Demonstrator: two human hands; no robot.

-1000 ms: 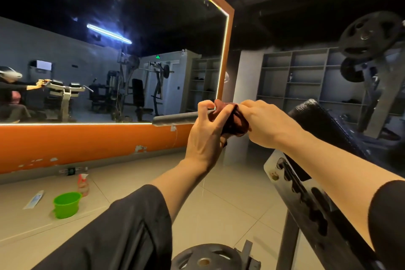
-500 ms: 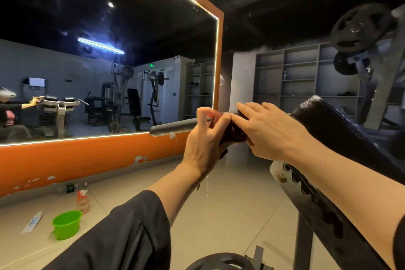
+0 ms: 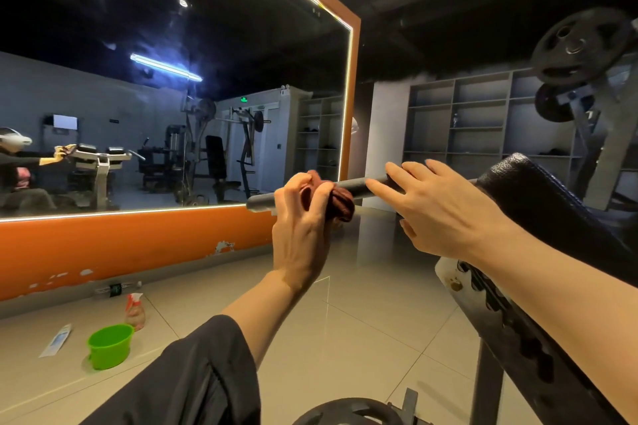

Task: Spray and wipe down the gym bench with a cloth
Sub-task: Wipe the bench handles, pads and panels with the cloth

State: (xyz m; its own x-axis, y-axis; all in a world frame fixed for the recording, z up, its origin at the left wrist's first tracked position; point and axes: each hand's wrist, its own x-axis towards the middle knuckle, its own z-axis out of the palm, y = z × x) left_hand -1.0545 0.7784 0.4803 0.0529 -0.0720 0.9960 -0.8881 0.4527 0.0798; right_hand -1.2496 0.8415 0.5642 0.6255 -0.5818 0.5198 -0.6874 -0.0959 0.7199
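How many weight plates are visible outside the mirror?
3: upper plate and lower plate on the rack at right, bottom plate at the frame's lower edge. Others may be hidden.

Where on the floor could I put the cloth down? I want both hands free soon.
Bare floor tiles lie between the orange wall base and the bench frame. It is crowded lower left, where the green cup, spray bottle and a flat white packet cluster, and at the weight plate at the bottom edge.
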